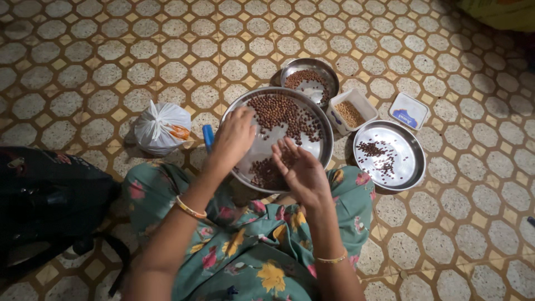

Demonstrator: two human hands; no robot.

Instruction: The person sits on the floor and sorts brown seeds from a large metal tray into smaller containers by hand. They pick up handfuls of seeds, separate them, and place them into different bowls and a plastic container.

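Observation:
A large round steel plate [320, 125] rests on my lap, holding many small brown seeds [281, 111] in a far heap and a near heap. My left hand [234, 136] lies palm down over the plate's left side, fingers spread on the metal. My right hand [304, 173] hovers over the plate's near edge, palm turned up and fingers apart, right beside the near heap. I cannot tell if any seeds lie in that palm.
A steel bowl [329, 75] of brown seeds stands behind the plate. To the right are a white plastic tub [337, 114] of tan grains, its lid [409, 111], and a smaller steel plate [409, 142] with a few seeds. A knotted white bag [161, 127] and a black bag [47, 195] lie left.

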